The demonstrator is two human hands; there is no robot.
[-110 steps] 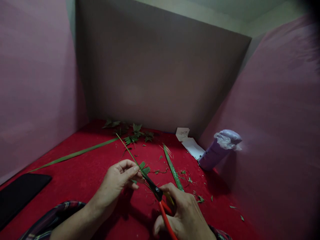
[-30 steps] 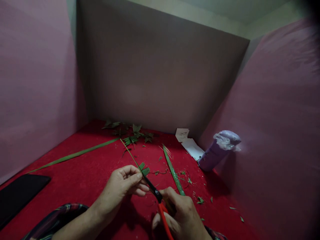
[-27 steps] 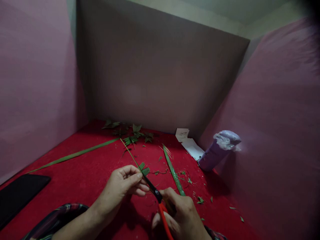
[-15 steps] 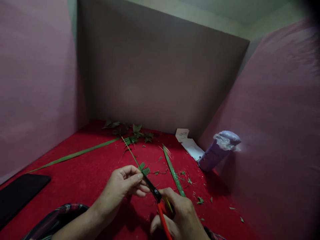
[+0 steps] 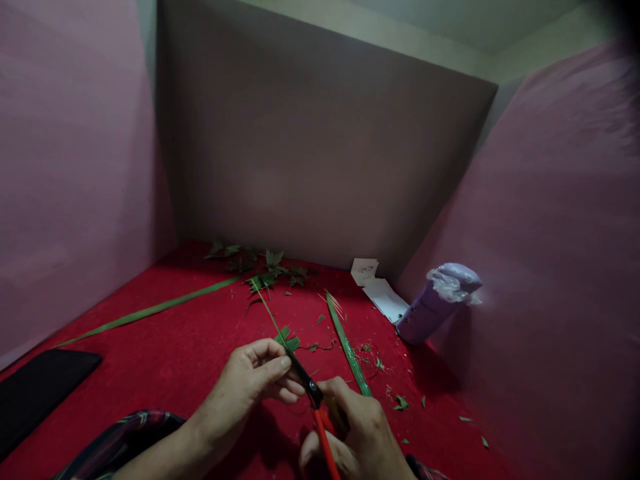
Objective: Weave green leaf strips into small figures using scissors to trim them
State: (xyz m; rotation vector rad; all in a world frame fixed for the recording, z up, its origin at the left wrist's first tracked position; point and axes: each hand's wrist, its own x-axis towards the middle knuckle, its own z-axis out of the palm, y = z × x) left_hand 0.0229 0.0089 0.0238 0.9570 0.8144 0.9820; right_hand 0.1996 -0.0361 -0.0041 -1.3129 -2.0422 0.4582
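My left hand (image 5: 263, 373) pinches a thin green strip (image 5: 270, 312) between thumb and finger; it points up and away to the left. In my right hand (image 5: 357, 423) are scissors with black blades and red handles (image 5: 326, 440). The black blades (image 5: 299, 373) lie against the strip right beside my left thumb; how far apart they are I cannot tell. Just past my left fingertips, a small cut green leaf piece (image 5: 289, 339) shows on the red cloth.
A long leaf blade (image 5: 155, 309) lies at left, above a black flat object (image 5: 47, 373). Leafy sprigs (image 5: 273, 267) are at the back. Another leaf blade (image 5: 347, 343) and scattered scraps (image 5: 401, 403) lie right, near white paper (image 5: 386, 299) and a purple container (image 5: 433, 310).
The far tip of the strip has shifted slightly right and down. My left hand has moved a little right and down, while the scissors stay almost in place.
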